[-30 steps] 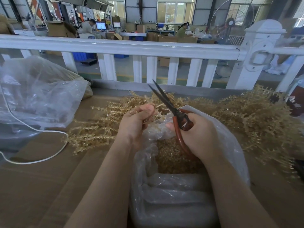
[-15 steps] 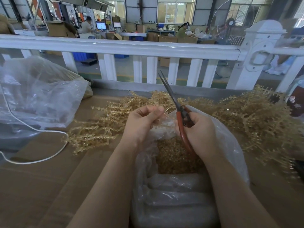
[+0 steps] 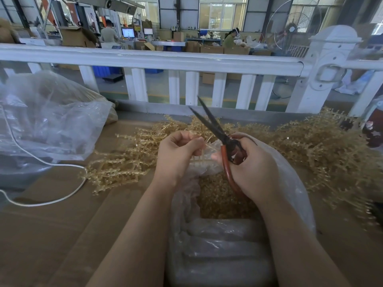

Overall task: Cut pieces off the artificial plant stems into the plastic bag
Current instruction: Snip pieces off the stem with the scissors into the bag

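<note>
A: Item one, the hands?

B: Left hand (image 3: 178,154), centre of the frame, grip curled tight, fingertips pinching a thin pale artificial plant stem (image 3: 208,141) just over the mouth of the plastic bag (image 3: 290,183). The stem is small and partly hidden by the fingers, so its length is hard to judge. Right hand (image 3: 252,166), just right of centre, grip wrapped round the red-brown handles of the scissors (image 3: 215,129).

A: Scissors, condition?

B: Dark blades parted in a narrow V, tips pointing to the upper left, above the stem and in front of the white railing (image 3: 145,59). Handles hang down over the bag opening.

A: Item two, the bag?

B: Clear plastic, lower centre of the frame, mouth open between the two forearms, its rim bunched under both hands. Inside, a heap of small golden cut pieces (image 3: 219,199).

A: Stock of uncut stems?

B: A loose pile of golden stems (image 3: 323,150) across the brown desk (image 3: 51,235), running from left of centre behind the hands to the right edge of the frame.

A: Other entries?

B: A second, larger clear bag (image 3: 47,121) at the left, crumpled. A white cord (image 3: 62,197) looping across the desk below it. Beyond the railing, at the top of the frame, a workshop floor with cardboard boxes and screens.
</note>
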`<action>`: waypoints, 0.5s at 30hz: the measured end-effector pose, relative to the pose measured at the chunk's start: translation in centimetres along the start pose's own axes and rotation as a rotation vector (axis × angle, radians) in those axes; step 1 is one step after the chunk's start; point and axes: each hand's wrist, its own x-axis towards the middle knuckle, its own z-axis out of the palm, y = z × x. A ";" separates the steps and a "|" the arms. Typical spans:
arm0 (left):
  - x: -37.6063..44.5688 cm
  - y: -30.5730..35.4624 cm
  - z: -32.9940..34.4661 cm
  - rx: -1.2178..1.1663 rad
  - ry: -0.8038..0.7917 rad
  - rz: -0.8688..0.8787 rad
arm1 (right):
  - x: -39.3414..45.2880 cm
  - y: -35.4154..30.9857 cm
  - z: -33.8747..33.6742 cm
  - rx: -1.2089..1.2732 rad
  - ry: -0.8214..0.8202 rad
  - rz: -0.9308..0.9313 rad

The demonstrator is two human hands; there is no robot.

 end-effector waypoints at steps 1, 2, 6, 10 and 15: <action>0.0 0.0 -0.1 -0.003 -0.007 0.003 | 0.0 -0.1 -0.1 -0.068 -0.021 -0.036; 0.0 0.0 -0.2 0.000 -0.019 0.008 | -0.1 -0.1 -0.2 -0.128 -0.044 -0.064; 0.2 -0.2 -0.5 -0.005 -0.046 0.027 | -0.1 -0.7 -0.8 -0.219 -0.114 -0.085; 0.1 -0.1 -0.6 -0.055 -0.092 0.023 | -0.1 -1.2 -1.4 -0.255 -0.135 -0.105; 0.0 -0.1 -0.7 -0.034 -0.116 0.031 | -0.1 -1.1 -1.1 -0.239 -0.134 -0.088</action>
